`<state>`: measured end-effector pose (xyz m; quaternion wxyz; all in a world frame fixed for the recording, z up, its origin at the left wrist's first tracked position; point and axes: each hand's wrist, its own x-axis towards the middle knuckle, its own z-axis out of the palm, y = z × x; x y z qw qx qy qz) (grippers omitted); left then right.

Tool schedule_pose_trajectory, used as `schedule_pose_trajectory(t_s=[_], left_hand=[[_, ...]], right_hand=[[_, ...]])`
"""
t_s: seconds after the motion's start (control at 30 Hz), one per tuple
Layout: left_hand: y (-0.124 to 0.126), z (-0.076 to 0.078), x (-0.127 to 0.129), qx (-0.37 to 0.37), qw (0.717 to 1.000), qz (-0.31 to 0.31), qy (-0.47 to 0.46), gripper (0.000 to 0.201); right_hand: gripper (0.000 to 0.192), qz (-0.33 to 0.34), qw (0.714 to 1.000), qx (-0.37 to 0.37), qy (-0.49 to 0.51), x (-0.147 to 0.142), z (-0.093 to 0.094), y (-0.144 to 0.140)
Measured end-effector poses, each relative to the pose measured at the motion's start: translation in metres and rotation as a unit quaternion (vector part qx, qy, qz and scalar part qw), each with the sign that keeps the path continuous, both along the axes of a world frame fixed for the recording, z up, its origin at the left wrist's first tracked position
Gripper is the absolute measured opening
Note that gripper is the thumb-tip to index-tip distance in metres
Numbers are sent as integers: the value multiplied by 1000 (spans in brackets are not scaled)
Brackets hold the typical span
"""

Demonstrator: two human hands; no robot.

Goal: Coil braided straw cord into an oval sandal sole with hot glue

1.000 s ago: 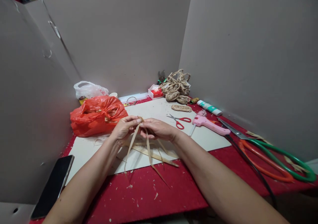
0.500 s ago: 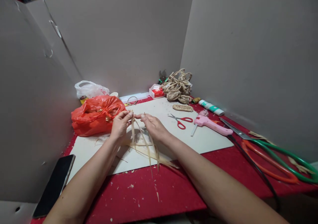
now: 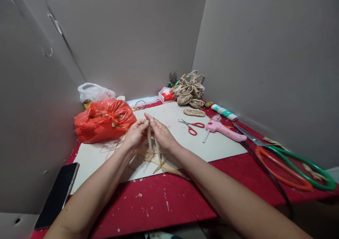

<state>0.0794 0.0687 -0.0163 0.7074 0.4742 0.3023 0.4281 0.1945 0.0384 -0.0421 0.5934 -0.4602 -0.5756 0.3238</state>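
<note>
My left hand (image 3: 135, 135) and my right hand (image 3: 160, 133) meet fingertip to fingertip above a white board (image 3: 212, 147). Both pinch the upper ends of thin tan straw strips (image 3: 155, 154), which hang down between the palms and splay onto the board. More loose strips lie under the hands. An orange plastic bag (image 3: 104, 119) sits just left of my left hand.
Red-handled scissors (image 3: 192, 126), a pink glue gun (image 3: 225, 130) and large green-and-orange shears (image 3: 288, 163) lie to the right. A pile of braided rope pieces (image 3: 188, 90) sits at the back. A dark phone (image 3: 57, 196) lies front left. Grey walls enclose the red table (image 3: 164, 203).
My hands have drawn close together again and moved slightly farther over the board. The strips, spread apart half a second ago, now hang bunched between the palms.
</note>
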Motion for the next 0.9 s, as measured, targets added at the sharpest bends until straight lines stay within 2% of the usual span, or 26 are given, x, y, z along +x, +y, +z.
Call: schedule_pose_trajectory(t_s=[0.1,0.27,0.4,0.47,0.73,0.9], left_hand=[[-2,-3,3,-20,999,-28,-9,30],[-3,-4,2,-41,998,-53,-17,29],[-4,1,1,-54,996,-73,-17,29],[-4,4,0,-58,995,-79,-21,30],[-3,13,-6,-94,990,-97,-45,33],[-6,16,-5,-120,985,-107,-58,29]], right_hand=[[68,23,1000,-2,-12,0,-1,1],[61,53,998,-19,-18,0,1,-1],[60,126,987,-97,35,3,4,-2],[60,155,979,-113,70,5,6,-2],[57,151,977,-80,125,12,8,-2],[39,109,979,-35,168,11,9,-1]])
